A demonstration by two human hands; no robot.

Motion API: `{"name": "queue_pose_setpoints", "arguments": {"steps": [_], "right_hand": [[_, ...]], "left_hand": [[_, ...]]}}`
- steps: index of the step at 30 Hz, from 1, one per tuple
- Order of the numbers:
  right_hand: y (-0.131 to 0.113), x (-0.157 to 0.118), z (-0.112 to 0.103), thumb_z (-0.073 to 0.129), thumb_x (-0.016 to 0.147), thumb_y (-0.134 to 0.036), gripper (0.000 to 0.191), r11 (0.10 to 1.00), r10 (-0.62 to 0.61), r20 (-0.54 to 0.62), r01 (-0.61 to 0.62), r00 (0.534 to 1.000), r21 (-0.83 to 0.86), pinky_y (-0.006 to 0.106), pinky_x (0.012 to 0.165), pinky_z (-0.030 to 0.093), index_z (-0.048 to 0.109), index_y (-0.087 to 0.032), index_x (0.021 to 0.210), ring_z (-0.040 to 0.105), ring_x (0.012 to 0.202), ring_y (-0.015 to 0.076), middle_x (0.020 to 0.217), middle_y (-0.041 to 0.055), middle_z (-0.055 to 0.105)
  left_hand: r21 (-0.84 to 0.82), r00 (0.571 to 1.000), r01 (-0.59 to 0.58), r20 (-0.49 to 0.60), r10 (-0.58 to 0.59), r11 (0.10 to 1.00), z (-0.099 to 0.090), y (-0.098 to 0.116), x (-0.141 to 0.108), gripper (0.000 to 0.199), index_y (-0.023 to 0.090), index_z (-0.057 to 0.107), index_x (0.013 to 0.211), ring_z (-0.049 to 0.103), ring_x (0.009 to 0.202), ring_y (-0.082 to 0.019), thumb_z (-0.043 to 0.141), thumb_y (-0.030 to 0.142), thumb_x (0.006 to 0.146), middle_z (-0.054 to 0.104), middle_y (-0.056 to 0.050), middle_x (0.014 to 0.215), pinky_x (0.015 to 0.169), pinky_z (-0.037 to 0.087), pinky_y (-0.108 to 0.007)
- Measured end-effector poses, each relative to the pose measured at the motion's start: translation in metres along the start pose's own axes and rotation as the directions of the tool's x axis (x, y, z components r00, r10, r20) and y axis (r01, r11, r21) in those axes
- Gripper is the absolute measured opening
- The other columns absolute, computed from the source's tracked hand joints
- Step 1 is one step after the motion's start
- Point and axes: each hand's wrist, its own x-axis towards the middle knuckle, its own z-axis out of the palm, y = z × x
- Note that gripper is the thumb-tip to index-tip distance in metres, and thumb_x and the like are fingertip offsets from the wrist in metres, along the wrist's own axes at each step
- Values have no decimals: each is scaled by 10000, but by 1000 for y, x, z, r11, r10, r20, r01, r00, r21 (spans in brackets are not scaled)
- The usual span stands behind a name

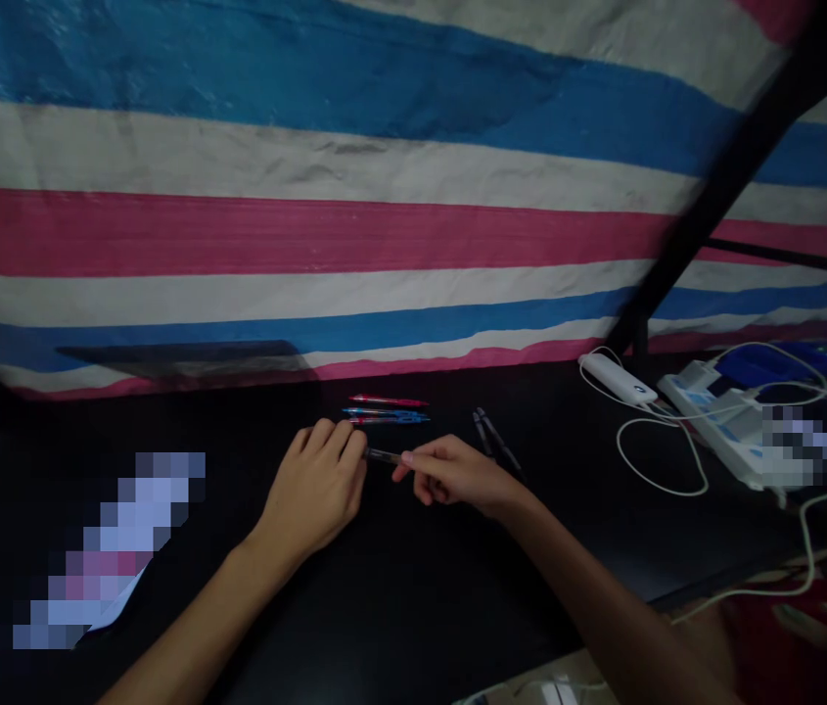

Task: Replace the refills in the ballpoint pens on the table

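Observation:
Between my two hands lies a dark, partly clear pen (385, 455), held just above or on the black table. Its left end is in my left hand (325, 480), whose fingers are curled over it with the back of the hand up. My right hand (449, 472) pinches the pen's other end between thumb and index finger. Just beyond my left hand lie a red pen (390, 401) and several blue and red pens (394, 417) side by side. Right of them, behind my right hand, two dark pens (490, 434) lie slanted.
A blurred-out pale sheet (115, 548) lies at the left of the black table (413, 607). On the right are a white device (617, 380), a power strip (725, 426) and looped white cables. A striped sheet (384, 235) hangs behind, with a dark frame bar.

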Motion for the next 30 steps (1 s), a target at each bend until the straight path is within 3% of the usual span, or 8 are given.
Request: {"name": "queue_pose_setpoints", "arguments": {"steps": [4, 7, 11, 20, 25, 28, 30], "right_hand": [[1, -2, -5, 579, 825, -399, 319, 962, 73, 191, -120, 979, 246, 187, 389, 123, 656, -90, 799, 230, 376, 26, 422, -74, 378], [1, -2, -4, 623, 791, -300, 226, 936, 58, 230, -133, 971, 325, 197, 395, 105, 655, -77, 774, 191, 368, 19, 397, -92, 330], [2, -2, 7, 663, 749, -269, 205, 931, 81, 205, -147, 975, 334, 202, 400, 98, 664, -64, 754, 211, 368, 14, 399, -86, 339], [8, 2, 18, 710, 690, -280, 225, 912, 70, 67, -91, 995, 400, 213, 413, 113, 680, -60, 723, 239, 399, 23, 415, -68, 352], [10, 1, 22, 687, 721, -347, 277, 949, 46, 24, -51, 999, 310, 226, 431, 130, 675, -72, 756, 234, 423, 39, 445, -67, 341], [8, 0, 24, 645, 767, -365, 274, 994, -87, -52, 89, 995, 56, 225, 448, 161, 681, -94, 754, 252, 456, 54, 482, -60, 332], [7, -1, 24, 598, 813, -358, 261, 953, -245, -94, 222, 965, -205, 224, 468, 212, 693, -121, 762, 303, 486, 71, 516, -43, 375]], "left_hand": [[90, 1000, 16, -27, -13, 996, -1, 9, -1, 130, 164, 576, 751, 495, 757, -255, 466, 194, 813, 591, -99, 768, 659, 336, -364], [85, 995, 28, -98, -20, 996, 5, 10, -5, 175, 180, 572, 664, 503, 672, -222, 477, 196, 811, 573, -61, 626, 630, 327, -338], [97, 984, 35, -175, -17, 995, 15, 6, -12, 227, 189, 564, 563, 503, 567, -194, 498, 202, 780, 561, -39, 501, 578, 307, -317], [127, 990, 79, -124, -64, 989, 20, 2, -11, 258, 180, 596, 555, 537, 574, -206, 474, 219, 778, 598, -61, 510, 565, 313, -321], [91, 993, 96, -77, -89, 991, 25, -1, -12, 259, 183, 607, 568, 557, 606, -208, 474, 234, 785, 615, -69, 534, 571, 310, -315], [92, 993, 111, -45, -107, 990, 28, -3, -12, 261, 176, 612, 584, 572, 618, -217, 467, 243, 791, 619, -77, 557, 567, 320, -313], [92, 990, 138, -13, -138, 986, 28, -3, -12, 267, 172, 620, 604, 579, 611, -221, 460, 264, 797, 615, -82, 568, 547, 317, -304]]}}
